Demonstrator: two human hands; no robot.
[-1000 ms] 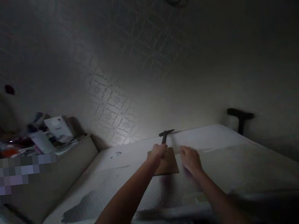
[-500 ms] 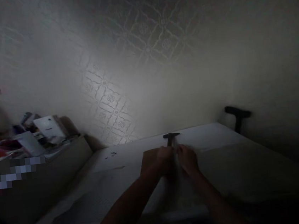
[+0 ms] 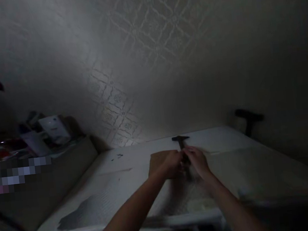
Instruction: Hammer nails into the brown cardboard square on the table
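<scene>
In the head view, my left hand [image 3: 173,163] is closed over the right part of a flat brown piece [image 3: 156,160] on the white table. My right hand [image 3: 198,161] meets it fingertip to fingertip, its fingers drawn together. Whatever lies between the fingers is too small and dark to make out. Just beyond both hands is a hammer [image 3: 180,138], its dark head toward the wall. The handle runs back toward my fingers and is partly hidden by them; whether a hand touches it I cannot tell.
Several small dark bits [image 3: 119,156] lie at the table's [image 3: 136,154] far left. A cluttered cabinet [image 3: 65,158] with boxes stands left. A dark T-shaped support [image 3: 249,116] rises beyond the right edge, and a patterned wall [image 3: 150,75] closes the back. The light is dim.
The view has shifted slightly. My right hand has turned and come in closer against my left hand. The hammer and brown piece keep their places on the table.
</scene>
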